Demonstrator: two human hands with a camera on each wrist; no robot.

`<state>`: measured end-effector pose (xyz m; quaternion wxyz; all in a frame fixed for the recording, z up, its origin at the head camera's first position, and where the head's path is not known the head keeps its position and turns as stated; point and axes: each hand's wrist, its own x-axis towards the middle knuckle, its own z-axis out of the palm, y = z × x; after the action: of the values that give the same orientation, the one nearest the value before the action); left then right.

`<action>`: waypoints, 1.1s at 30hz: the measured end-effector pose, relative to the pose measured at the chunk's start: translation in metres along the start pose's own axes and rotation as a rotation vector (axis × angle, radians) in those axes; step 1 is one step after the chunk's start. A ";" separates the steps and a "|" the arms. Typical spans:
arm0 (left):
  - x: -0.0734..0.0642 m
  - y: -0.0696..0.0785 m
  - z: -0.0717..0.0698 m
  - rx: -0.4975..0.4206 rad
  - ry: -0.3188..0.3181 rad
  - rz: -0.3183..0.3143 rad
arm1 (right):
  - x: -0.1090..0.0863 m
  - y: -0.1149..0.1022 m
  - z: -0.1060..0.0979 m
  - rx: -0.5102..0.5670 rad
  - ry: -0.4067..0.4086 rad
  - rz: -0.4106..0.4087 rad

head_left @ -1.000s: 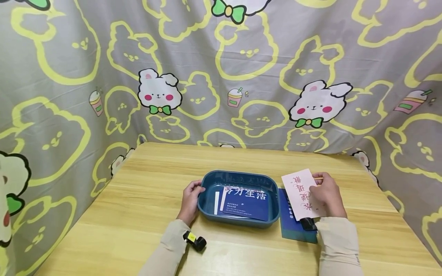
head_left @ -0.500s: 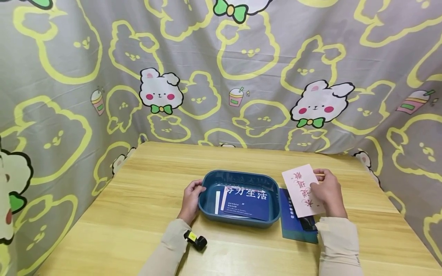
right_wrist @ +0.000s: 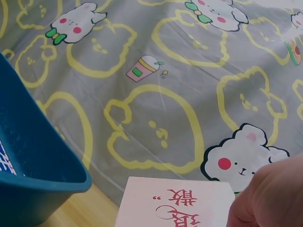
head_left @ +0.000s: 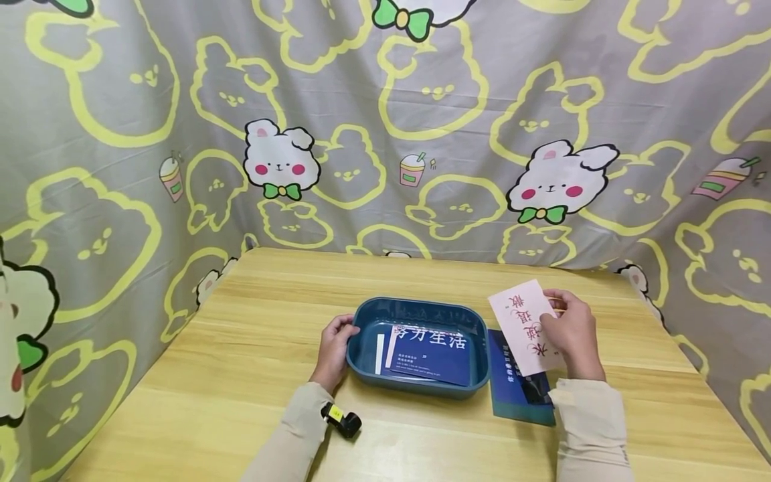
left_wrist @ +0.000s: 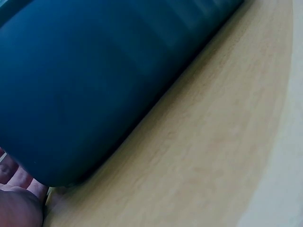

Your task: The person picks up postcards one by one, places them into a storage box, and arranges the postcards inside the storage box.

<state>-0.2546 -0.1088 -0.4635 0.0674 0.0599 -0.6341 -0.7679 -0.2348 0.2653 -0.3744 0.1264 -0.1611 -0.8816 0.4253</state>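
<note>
A dark blue plastic bin (head_left: 415, 387) sits on the table with several cards in it, the top one a blue card (head_left: 430, 365) with white lettering. My left hand (head_left: 331, 351) grips the bin's left end, thumb at the rim; in the left wrist view only some fingers (left_wrist: 21, 179) show beside the bin's wall. To the right of the bin, my right hand (head_left: 572, 331) pinches a pale pink card (head_left: 523, 328) with red characters, thumb on its face. The pink card is tilted above a blue-green card (head_left: 521, 408) lying on the table, partly covering it.
The wooden table (head_left: 289, 294) reaches back to a grey curtain (head_left: 361, 100) printed with yellow outlines and white rabbits. The curtain also stands at the left and right sides. A black wrist camera (head_left: 343, 422) hangs at my left wrist.
My right hand has raised the pink card slightly and tilted it, so more of the blue-green card beneath shows. The left hand and the bin have stayed in place.
</note>
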 end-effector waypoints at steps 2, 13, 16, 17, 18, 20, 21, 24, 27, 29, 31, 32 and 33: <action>0.001 -0.001 0.001 0.000 -0.002 0.000 | -0.001 -0.002 0.000 0.004 0.021 -0.009; 0.001 -0.003 0.001 -0.012 0.009 -0.009 | -0.003 -0.012 0.008 0.058 0.066 -0.083; 0.002 -0.002 0.001 -0.010 0.002 -0.005 | -0.004 -0.014 0.010 0.062 0.066 -0.108; 0.002 -0.002 0.001 -0.008 -0.001 -0.001 | -0.004 -0.014 0.010 0.066 0.063 -0.114; 0.002 -0.002 0.001 -0.006 -0.002 0.003 | -0.005 -0.015 0.011 0.068 0.064 -0.119; 0.002 -0.002 0.001 -0.005 -0.003 0.007 | -0.006 -0.017 0.010 0.076 0.063 -0.128; 0.001 -0.002 0.002 -0.005 -0.004 0.006 | -0.007 -0.018 0.010 0.078 0.066 -0.134; 0.002 -0.002 0.002 -0.003 0.000 -0.004 | -0.008 -0.020 0.010 0.088 0.074 -0.142; 0.002 -0.002 0.002 0.002 0.004 -0.014 | -0.009 -0.023 0.010 0.096 0.074 -0.141; 0.002 -0.001 0.002 0.006 0.007 -0.012 | -0.009 -0.025 0.010 0.103 0.071 -0.139; 0.002 -0.001 0.002 0.002 0.008 -0.010 | -0.010 -0.027 0.010 0.106 0.073 -0.142; 0.002 -0.001 0.001 -0.001 0.010 -0.008 | -0.010 -0.028 0.010 0.112 0.073 -0.146; 0.001 -0.001 0.001 -0.001 0.007 -0.005 | -0.011 -0.029 0.011 0.117 0.070 -0.148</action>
<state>-0.2562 -0.1080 -0.4641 0.0680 0.0643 -0.6334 -0.7682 -0.2341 0.2364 -0.3587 0.1976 -0.1028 -0.8597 0.4596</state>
